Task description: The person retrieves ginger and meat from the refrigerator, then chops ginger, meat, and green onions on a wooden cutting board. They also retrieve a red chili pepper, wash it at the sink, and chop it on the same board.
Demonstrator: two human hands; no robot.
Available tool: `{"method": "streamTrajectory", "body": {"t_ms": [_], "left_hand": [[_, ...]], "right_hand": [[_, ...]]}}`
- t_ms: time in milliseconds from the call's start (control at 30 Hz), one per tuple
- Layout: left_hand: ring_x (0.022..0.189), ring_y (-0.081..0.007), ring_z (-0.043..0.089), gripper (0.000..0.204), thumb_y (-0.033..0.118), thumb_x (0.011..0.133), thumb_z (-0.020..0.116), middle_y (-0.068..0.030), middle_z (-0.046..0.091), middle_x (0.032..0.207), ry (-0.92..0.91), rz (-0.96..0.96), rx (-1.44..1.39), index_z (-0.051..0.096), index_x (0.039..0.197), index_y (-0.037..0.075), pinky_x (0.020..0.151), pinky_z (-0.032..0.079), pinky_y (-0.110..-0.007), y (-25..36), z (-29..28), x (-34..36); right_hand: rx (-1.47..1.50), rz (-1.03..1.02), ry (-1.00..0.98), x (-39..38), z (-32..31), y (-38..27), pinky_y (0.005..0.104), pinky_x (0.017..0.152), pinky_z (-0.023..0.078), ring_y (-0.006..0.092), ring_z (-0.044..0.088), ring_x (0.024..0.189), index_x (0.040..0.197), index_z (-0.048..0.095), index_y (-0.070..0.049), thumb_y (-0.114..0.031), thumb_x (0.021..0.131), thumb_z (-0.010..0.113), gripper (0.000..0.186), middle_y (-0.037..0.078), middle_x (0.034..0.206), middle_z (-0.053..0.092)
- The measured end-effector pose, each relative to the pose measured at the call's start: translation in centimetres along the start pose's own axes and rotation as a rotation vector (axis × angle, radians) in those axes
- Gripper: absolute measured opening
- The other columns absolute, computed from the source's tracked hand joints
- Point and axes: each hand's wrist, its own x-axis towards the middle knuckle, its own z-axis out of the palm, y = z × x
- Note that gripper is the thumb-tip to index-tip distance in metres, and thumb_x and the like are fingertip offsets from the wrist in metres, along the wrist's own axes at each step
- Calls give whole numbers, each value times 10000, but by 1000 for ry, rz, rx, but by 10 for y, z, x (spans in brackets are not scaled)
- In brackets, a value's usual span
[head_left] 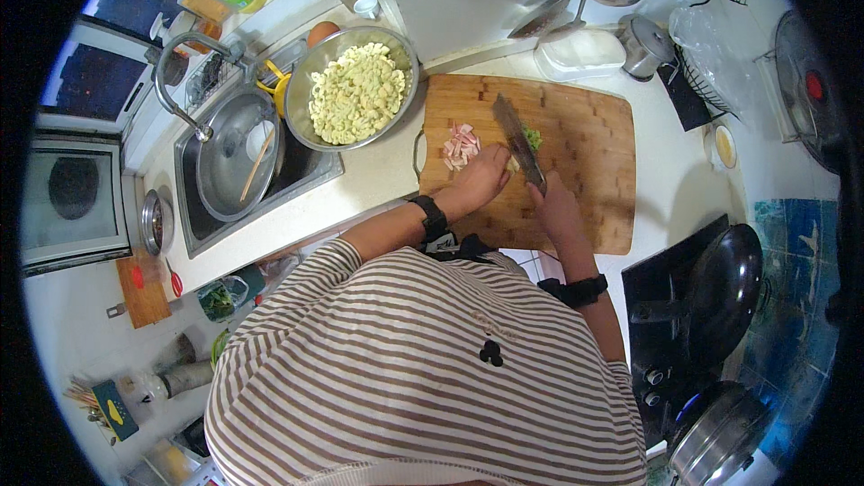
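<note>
A wooden cutting board (589, 175) lies on the counter in front of me. My right hand (555, 201) is closed round the handle of a kitchen knife (513, 129), whose broad blade points away and to the left over the board. Beside the blade, my left hand (484, 180) presses down with curled fingers. A small pale yellowish piece (513, 165) shows at its fingertips, too small to name. Chopped pink meat (461, 148) lies in a heap beyond my left hand. Chopped greens (533, 138) sit just right of the blade, partly hidden by it.
Left of the board stands a steel bowl (414, 67) of cauliflower florets (357, 94). Farther left, a sink (193, 193) holds a metal basin (236, 162) with a chopstick-like stick. A black wok (727, 292) and a steel pot (720, 441) are on the right, by the stove.
</note>
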Motion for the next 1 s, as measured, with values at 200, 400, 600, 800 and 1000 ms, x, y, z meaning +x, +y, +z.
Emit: {"method": "streamTrajectory", "body": {"t_ms": [200, 400, 600, 800, 1000], "left_hand": [[913, -421, 545, 268, 80, 786, 606, -246, 536, 948, -64, -52, 26, 484, 1000, -25, 795, 460, -468, 1, -2, 5], [918, -420, 546, 263, 82, 783, 601, -246, 543, 964, -62, -63, -16, 487, 995, -23, 804, 457, -472, -2, 0, 9], [928, -416, 545, 259, 50, 774, 589, -238, 544, 966, -71, -27, -1, 499, 1004, -30, 810, 458, -462, -4, 0, 10], [934, -409, 548, 296, 42, 766, 588, -235, 544, 964, -4, 24, -38, 500, 1038, -33, 822, 460, -450, 3, -4, 12], [932, -410, 543, 315, 44, 764, 590, -230, 547, 958, -8, 1, 6, 493, 1058, -18, 806, 457, -454, 5, -3, 12]], "right_hand": [[-119, -71, -63, -16, -31, -18, 550, 703, 491, 454, 624, 804, 985, 468, -3, -304, 905, 543, 320, 292, 848, 629], [-126, -88, -98, -5, -33, -21, 547, 699, 492, 450, 626, 798, 971, 470, 11, -291, 909, 526, 314, 286, 845, 633], [-28, -80, -6, 24, -3, -25, 560, 696, 477, 472, 610, 813, 989, 458, 14, -297, 904, 541, 333, 303, 840, 623], [89, -109, 80, 37, 11, -5, 552, 709, 465, 492, 594, 844, 992, 472, 27, -315, 892, 564, 369, 323, 861, 609], [194, -34, 124, 31, 2, 1, 541, 745, 457, 494, 584, 891, 986, 511, 15, -360, 863, 595, 403, 320, 880, 612]]}}
